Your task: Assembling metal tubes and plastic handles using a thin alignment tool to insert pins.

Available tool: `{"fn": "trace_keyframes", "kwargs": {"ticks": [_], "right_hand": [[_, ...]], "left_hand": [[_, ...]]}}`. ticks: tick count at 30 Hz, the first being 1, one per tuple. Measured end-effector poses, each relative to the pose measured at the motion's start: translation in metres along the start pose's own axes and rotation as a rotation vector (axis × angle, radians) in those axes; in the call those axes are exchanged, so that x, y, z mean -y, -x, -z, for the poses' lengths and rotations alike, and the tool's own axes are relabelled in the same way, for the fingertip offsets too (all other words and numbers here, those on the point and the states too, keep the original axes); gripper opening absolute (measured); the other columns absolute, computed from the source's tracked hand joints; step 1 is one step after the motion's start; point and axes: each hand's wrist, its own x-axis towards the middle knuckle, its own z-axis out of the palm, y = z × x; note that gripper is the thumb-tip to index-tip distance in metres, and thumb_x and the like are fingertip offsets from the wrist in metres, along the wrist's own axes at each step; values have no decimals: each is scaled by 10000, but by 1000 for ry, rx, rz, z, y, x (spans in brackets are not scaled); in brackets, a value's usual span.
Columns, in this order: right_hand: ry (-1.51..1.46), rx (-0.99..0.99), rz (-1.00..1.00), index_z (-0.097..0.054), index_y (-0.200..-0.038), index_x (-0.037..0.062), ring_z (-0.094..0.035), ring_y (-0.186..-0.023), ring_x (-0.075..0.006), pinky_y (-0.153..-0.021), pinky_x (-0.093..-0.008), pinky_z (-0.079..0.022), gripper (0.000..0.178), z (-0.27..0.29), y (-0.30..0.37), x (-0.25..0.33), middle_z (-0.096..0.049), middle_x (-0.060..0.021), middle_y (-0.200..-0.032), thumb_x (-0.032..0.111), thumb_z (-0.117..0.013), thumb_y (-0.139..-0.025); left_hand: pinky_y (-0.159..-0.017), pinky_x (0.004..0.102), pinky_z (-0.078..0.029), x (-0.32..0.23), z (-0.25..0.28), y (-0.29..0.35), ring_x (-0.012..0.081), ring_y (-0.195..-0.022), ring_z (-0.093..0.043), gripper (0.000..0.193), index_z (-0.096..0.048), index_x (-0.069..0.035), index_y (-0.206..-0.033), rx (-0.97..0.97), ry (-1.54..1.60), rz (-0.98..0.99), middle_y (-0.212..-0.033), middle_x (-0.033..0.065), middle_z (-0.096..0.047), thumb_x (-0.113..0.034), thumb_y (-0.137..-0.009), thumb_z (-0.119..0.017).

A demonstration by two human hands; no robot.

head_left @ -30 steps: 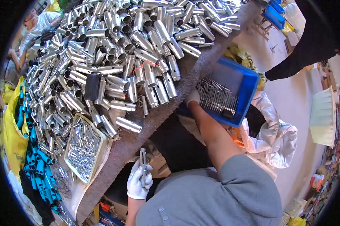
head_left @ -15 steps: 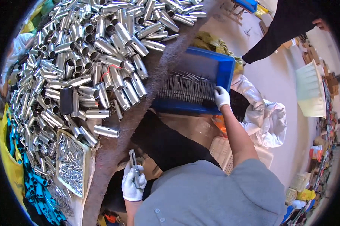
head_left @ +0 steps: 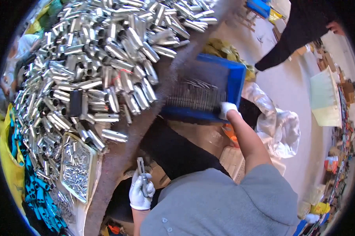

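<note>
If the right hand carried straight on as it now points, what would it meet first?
The right hand would probably meet the row of thin metal rods in the blue bin; blur and depth leave open whether it touches them.

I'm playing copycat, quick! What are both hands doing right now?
Left hand: closed, holding a slotted metal piece.
Right hand: at the blue bin, blurred; can't tell if open or closed.
</note>
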Motion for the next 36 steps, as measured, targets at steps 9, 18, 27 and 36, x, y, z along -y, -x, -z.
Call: {"fn": "trace_keyframes", "kwargs": {"ticks": [9,18,27,36], "right_hand": [[-1121,-1125,591,-585,-1098,-22,-579,-831,-118,-787,-241,-464,357,227,102,131,-627,-55,-945,123,-678,-785],[-528,-1477,971,-608,-1112,105,-585,-985,-302,-850,-366,-471,379,379,81,282,-597,-121,-1075,264,-674,-775],[-1021,-1699,1050,-575,-1100,22,-623,-835,-246,-747,-338,-480,297,329,89,231,-639,-115,-922,114,-631,-823],[-781,-702,-56,-667,-951,49,-619,-923,-343,-833,-396,-477,252,-60,-32,36,-651,-188,-969,246,-602,-808]], "left_hand": [[-415,226,-364,-4,0,-1,119,-523,-484,498,-344,-83,-1375,68,-59,-23,-908,76,-593,-207,-916,-496],[-439,220,-365,0,2,10,106,-549,-487,488,-344,-57,-1370,66,-46,-25,-917,72,-588,-190,-924,-491],[-388,212,-311,-3,3,11,102,-481,-439,417,-418,-64,-1285,31,10,-109,-907,68,-594,-229,-913,-506],[-388,215,-363,-4,15,-7,113,-496,-493,456,-381,-58,-1331,87,-71,11,-904,87,-621,-214,-919,-499]]}}
